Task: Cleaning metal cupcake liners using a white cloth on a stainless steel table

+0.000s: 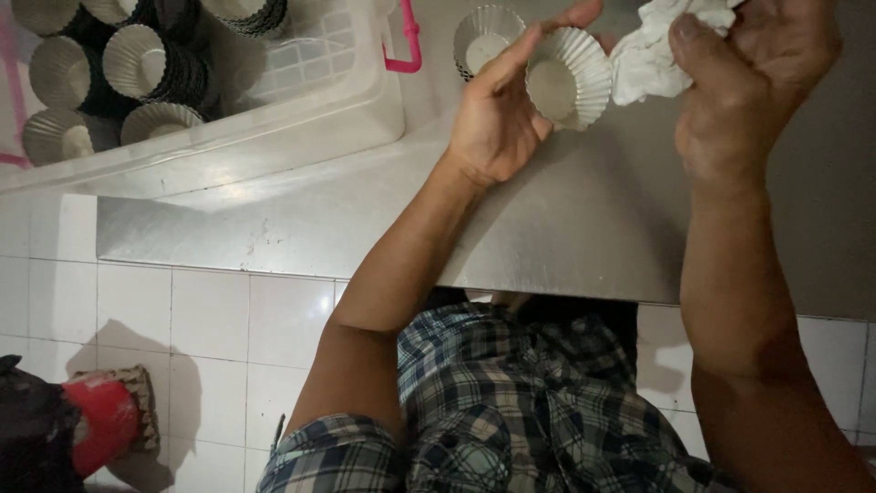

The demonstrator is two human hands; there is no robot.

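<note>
Fingers (534, 41) of left hand (493, 114) cradling fluted tin mould (566, 78) above steel table (566, 219), right hand (748, 82) clutching white cloth (652, 55) beside it, ideally wiping into every flute while bracing the rim.

Dim indoor shot, uneven light, soft focus overall.

Brightest patch is upper left: the clear plastic bin (365, 100) and the stacked fluted tins (137, 59) catch pale glare. The steel tabletop (566, 228) shows a dull sheen that darkens toward the right edge. The white cloth (652, 55) is near blown-out, folds barely readable. The fluted tin cup (568, 78) is lit well enough to show its ridges. The left hand (497, 114) and right hand (753, 87) are underexposed, with slight blur at the fingertips. Arms cast broad soft shadows on the steel. The white floor tiles (210, 319) are grey and noisy; the red object (105, 420) throws a shadow rightward. Bottom-left corner is nearly black. The plaid shorts (511, 411) are grainy.
</note>
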